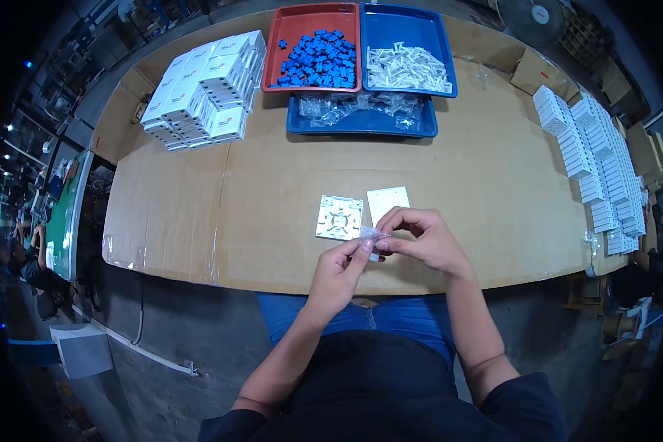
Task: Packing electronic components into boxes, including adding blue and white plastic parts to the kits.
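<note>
Between my two hands, near the table's front edge, is a small clear plastic bag point(370, 234). My left hand point(340, 271) pinches it from below left, fingers closed. From the right, my right hand point(423, 239) grips the bag's upper edge with thumb and fingertips. Whatever the bag holds is too small to make out. Just beyond the hands lies an open white plastic housing point(339, 218), its moulded inside facing up. Beside it is a flat white cover point(387, 200), partly hidden by my right hand.
A red tray point(272, 55) holds blue parts; a blue tray point(442, 44) holds white ones. Another blue tray point(302, 130) contains clear bags. White boxed units point(199, 88) are stacked at the far left, and rows of white housings point(589, 162) line the right edge. At far left, another person point(33, 258) works.
</note>
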{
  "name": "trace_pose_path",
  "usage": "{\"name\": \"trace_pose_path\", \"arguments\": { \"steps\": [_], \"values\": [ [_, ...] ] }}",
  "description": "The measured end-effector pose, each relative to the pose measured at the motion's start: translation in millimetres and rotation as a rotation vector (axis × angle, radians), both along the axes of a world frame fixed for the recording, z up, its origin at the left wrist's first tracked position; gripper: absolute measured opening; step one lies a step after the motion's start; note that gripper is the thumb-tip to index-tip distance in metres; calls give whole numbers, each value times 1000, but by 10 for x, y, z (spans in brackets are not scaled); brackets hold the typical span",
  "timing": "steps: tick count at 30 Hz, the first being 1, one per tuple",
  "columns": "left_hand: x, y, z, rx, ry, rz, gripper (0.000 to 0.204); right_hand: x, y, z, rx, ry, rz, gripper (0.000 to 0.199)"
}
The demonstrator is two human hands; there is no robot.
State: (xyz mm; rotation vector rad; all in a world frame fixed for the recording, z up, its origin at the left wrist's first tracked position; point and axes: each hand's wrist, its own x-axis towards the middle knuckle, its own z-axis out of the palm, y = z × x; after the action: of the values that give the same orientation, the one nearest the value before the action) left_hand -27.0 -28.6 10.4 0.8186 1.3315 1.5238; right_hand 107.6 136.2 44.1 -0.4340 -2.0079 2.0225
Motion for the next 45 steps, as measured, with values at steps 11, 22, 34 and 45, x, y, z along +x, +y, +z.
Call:
{"name": "trace_pose_path", "arguments": {
  "steps": [11, 22, 34, 45],
  "values": [
    [85, 14, -2, 144, 113, 327, 20, -5, -327, -79, -76, 152, -266, 29],
    [102, 42, -16, 287, -215, 344, 14, 34, -326, -243, -311, 153, -303, 20],
    [114, 76, 6, 221, -161, 403, 14, -72, -383, -294, -314, 167, -391, 13],
    [45, 102, -74, 176, -134, 432, 11, -120, -378, -279, -374, 143, -424, 10]
  ]
}}
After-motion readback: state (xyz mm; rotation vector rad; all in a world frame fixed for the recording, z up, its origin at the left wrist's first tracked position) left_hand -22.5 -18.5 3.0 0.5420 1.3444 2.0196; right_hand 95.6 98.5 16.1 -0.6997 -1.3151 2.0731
